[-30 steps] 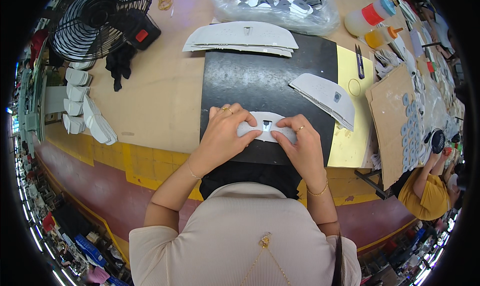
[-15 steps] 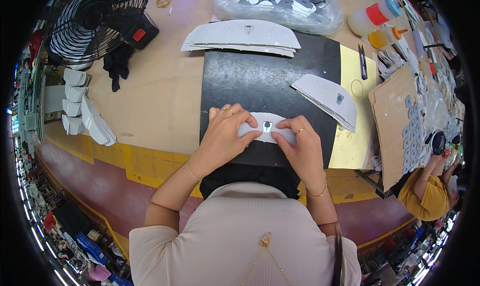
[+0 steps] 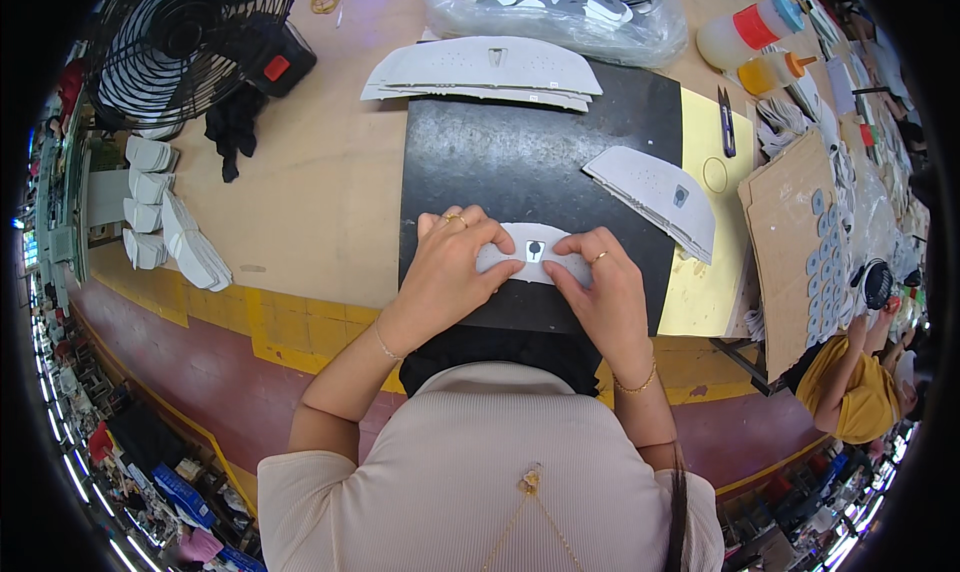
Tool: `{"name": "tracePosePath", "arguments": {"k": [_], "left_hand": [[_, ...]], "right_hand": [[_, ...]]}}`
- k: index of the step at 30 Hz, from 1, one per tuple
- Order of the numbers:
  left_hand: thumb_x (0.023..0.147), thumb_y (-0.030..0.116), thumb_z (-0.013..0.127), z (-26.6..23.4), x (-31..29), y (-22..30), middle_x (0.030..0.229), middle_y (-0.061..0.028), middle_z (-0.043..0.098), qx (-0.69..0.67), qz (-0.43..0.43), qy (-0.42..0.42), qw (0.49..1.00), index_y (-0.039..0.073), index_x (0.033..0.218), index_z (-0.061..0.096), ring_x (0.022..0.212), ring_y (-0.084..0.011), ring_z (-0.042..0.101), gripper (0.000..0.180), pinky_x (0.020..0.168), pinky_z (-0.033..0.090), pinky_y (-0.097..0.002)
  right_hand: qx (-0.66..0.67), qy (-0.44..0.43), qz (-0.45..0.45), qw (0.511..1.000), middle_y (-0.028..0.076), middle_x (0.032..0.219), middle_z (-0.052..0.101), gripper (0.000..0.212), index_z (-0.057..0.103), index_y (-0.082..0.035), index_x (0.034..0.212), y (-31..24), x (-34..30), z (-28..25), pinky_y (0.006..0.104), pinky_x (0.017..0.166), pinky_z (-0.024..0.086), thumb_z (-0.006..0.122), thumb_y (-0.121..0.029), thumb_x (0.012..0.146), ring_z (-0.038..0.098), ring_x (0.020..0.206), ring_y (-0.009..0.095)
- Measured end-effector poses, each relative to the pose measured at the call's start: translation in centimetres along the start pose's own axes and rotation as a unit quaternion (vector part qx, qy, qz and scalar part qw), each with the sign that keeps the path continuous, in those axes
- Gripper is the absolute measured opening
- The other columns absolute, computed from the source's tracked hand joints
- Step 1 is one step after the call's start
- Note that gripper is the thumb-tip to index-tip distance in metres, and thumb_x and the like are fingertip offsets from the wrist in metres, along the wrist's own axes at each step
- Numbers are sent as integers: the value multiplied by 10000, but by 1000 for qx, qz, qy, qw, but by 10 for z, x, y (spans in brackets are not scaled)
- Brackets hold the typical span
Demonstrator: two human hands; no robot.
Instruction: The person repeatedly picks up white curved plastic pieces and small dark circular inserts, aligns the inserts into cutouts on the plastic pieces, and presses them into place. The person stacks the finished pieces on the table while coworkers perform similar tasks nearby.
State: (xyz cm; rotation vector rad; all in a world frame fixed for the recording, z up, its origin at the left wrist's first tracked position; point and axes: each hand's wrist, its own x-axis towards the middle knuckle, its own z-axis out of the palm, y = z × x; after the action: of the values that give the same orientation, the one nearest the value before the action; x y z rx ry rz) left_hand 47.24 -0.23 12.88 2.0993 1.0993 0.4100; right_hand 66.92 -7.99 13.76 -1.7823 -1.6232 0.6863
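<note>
A pale grey curved cut panel [image 3: 523, 235] with a small dark patch [image 3: 536, 251] in its middle lies at the near part of the black mat [image 3: 500, 152]. My left hand [image 3: 460, 257] pinches its left side between thumb and fingers. On the other side, my right hand [image 3: 604, 277] grips the panel, thumb and forefinger beside the patch. Both hands cover the panel's ends. Right of them rests a stack of similar panels [image 3: 650, 194], the top one bearing a grey patch. Another panel stack [image 3: 470, 70], its top one with a small cut-out, sits at the mat's far edge.
A clear plastic bag [image 3: 660, 27] of cut pieces stands at the back. Two squeeze bottles [image 3: 745, 32], snips [image 3: 726, 122] and cardboard with grey patches [image 3: 780, 222] are at right. At left are a black fan [image 3: 185, 37] and white piece stacks [image 3: 150, 187]. A co-worker [image 3: 850, 392] sits far right.
My hands and the panel stay almost in place, with only a slight shift. The co-worker's arm at the far right has moved a little.
</note>
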Motion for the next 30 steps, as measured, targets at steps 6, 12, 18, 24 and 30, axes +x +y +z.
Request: {"name": "tracePosePath", "arguments": {"k": [6,12,18,24,30], "left_hand": [[795,203,856,0,0,0,899,-45,612,2,-6,-5,1000,82,881,707,939,-225,573,209,865,320,-364],[792,204,857,1,0,0,899,-42,612,-4,-5,-2,1000,83,880,707,936,-226,572,212,870,317,-367],[791,202,856,0,0,0,891,-43,612,0,-8,-5,1000,84,876,708,935,-226,569,208,868,315,-368],[797,210,854,1,0,0,885,-54,608,5,-6,-7,1000,79,882,713,933,-227,564,211,854,308,-366],[799,217,854,2,0,-1,884,-55,607,5,-3,-6,1000,77,885,716,928,-227,560,215,848,304,-365]], "right_hand": [[-5,-5,-9,1000,88,919,632,203,660,-50,993,0,1,-1,353,607,533,793,-96,847,658,689,285],[-9,-14,0,1000,88,919,634,197,661,-49,986,0,2,-2,354,608,533,794,-100,849,660,689,283],[-2,-9,-1,1000,84,923,636,193,662,-52,985,0,2,-2,355,612,533,793,-103,851,661,690,284],[-2,-6,-4,1000,82,919,635,192,661,-54,984,1,3,-1,355,612,533,792,-106,853,663,689,284],[-9,-9,3,1000,86,903,627,201,660,-60,981,1,3,-1,361,615,536,799,-117,848,668,698,294]]}}
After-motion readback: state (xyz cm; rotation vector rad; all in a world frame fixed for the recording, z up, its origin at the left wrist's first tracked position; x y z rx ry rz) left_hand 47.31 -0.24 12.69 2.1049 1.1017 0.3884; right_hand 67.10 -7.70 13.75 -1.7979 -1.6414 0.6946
